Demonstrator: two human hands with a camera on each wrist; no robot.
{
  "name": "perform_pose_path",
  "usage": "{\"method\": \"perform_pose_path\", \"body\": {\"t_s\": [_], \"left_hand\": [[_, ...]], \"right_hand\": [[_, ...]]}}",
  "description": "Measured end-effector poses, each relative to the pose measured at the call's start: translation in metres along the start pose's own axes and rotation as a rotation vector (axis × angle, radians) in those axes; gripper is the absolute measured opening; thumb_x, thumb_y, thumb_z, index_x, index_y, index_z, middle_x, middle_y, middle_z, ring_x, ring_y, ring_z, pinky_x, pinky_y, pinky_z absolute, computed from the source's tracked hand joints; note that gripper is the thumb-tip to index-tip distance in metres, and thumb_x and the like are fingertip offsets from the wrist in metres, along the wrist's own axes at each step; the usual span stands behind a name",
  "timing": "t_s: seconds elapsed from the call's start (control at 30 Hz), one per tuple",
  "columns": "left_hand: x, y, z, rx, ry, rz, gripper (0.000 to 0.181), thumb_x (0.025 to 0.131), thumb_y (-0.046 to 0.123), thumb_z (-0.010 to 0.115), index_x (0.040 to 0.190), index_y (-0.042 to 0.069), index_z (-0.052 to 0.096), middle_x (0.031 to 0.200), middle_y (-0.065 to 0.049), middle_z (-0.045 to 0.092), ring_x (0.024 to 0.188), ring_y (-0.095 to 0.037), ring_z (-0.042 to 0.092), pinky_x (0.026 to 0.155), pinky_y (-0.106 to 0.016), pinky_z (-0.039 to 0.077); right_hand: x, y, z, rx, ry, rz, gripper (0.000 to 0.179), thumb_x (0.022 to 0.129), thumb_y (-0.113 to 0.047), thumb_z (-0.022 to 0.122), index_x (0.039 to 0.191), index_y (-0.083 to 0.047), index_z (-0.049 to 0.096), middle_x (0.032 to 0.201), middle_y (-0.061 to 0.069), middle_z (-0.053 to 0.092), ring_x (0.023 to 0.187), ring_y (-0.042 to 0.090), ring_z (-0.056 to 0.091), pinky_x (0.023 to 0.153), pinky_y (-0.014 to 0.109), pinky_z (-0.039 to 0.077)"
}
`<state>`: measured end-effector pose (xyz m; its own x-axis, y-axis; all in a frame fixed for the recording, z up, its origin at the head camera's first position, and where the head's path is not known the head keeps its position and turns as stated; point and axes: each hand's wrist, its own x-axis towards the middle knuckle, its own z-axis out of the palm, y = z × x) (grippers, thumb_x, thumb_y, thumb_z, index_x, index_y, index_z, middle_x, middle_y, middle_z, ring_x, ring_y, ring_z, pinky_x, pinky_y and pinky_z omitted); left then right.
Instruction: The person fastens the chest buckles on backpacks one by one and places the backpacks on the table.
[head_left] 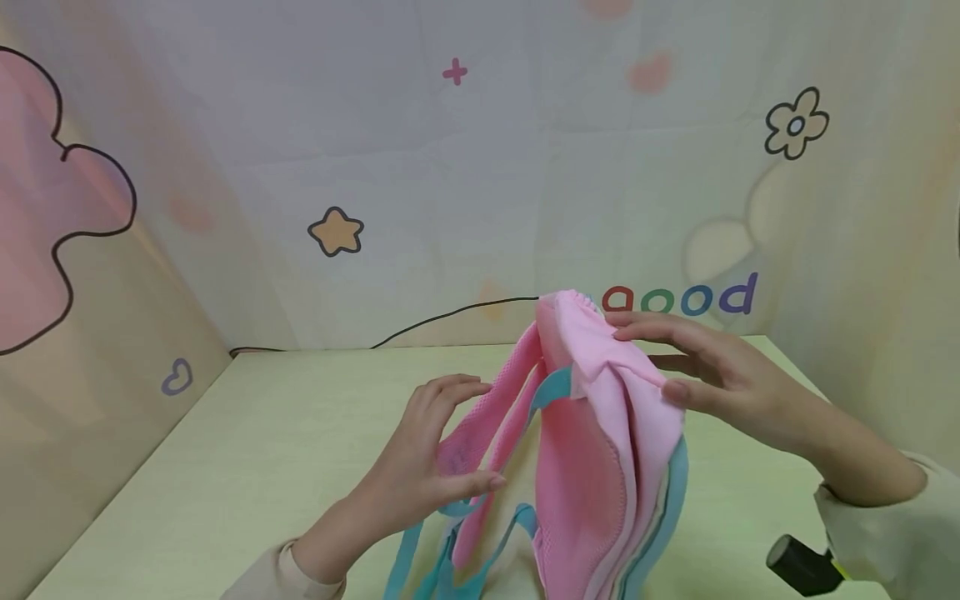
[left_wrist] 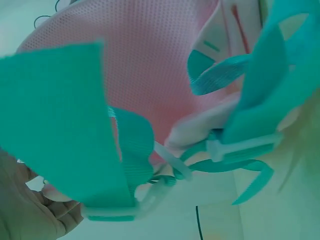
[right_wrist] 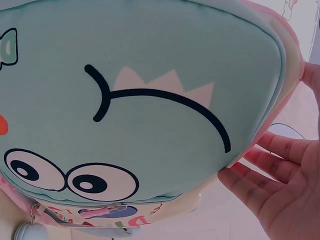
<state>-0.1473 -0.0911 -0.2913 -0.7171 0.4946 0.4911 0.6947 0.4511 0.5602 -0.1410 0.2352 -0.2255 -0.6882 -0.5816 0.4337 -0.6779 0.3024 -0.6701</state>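
A pink child's backpack (head_left: 577, 467) stands on edge at the centre right of the table, its padded shoulder straps (head_left: 491, 400) and teal webbing (head_left: 551, 390) facing left. My left hand (head_left: 420, 450) is beside the straps, fingers spread, fingertips at one pink strap. Teal webbing and plastic buckles (left_wrist: 245, 147) fill much of the left wrist view, partly covering the left hand (left_wrist: 37, 205). With fingers and thumb spread across its upper side, my right hand (head_left: 720, 375) holds the backpack. The right wrist view shows the bag's mint front panel (right_wrist: 165, 130) with a cartoon face.
The pale table (head_left: 315, 425) extends left and behind the bag. A printed curtain (head_left: 435, 192) hangs along the back and sides. By the right sleeve (head_left: 885, 517) is a black cylindrical object (head_left: 802, 565).
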Motion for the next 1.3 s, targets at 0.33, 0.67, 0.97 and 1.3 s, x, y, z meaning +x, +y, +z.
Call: {"method": "perform_pose_path", "body": {"t_s": [0.33, 0.67, 0.97, 1.3], "left_hand": [[-0.008, -0.01, 0.013, -0.086, -0.032, -0.143, 0.07, 0.078, 0.036, 0.079, 0.137, 0.019, 0.045, 0.137, 0.001, 0.043, 0.125, -0.017, 0.039, 0.097, -0.042, 0.043], [-0.012, -0.013, 0.027, -0.234, -0.07, -0.204, 0.067, 0.08, 0.032, 0.078, 0.138, 0.022, 0.044, 0.135, 0.006, 0.046, 0.117, -0.014, 0.045, 0.097, -0.035, 0.043], [-0.012, -0.005, 0.042, -0.279, -0.065, -0.152, 0.066, 0.079, 0.03, 0.078, 0.136, 0.02, 0.046, 0.134, 0.006, 0.052, 0.117, -0.014, 0.051, 0.097, -0.035, 0.044], [-0.011, 0.0, 0.056, -0.303, -0.064, -0.06, 0.069, 0.076, 0.024, 0.081, 0.136, 0.02, 0.046, 0.134, 0.003, 0.052, 0.115, -0.016, 0.052, 0.096, -0.033, 0.044]], "right_hand": [[-0.007, 0.005, -0.002, -0.023, 0.037, 0.008, 0.055, 0.091, 0.003, 0.052, 0.143, -0.012, 0.043, 0.149, -0.004, 0.041, 0.124, 0.003, 0.054, 0.077, 0.028, 0.058], [-0.011, 0.008, -0.004, -0.006, 0.044, 0.017, 0.053, 0.092, 0.002, 0.051, 0.143, -0.011, 0.043, 0.147, -0.005, 0.044, 0.117, 0.005, 0.06, 0.075, 0.029, 0.059], [-0.009, 0.009, -0.001, 0.019, 0.052, -0.055, 0.049, 0.092, 0.006, 0.051, 0.14, -0.003, 0.044, 0.146, -0.003, 0.045, 0.123, 0.004, 0.055, 0.086, 0.021, 0.055], [-0.006, 0.007, 0.003, -0.098, 0.108, -0.068, 0.045, 0.093, -0.006, 0.057, 0.138, -0.009, 0.049, 0.142, -0.007, 0.05, 0.128, 0.0, 0.049, 0.09, 0.015, 0.05]]}}
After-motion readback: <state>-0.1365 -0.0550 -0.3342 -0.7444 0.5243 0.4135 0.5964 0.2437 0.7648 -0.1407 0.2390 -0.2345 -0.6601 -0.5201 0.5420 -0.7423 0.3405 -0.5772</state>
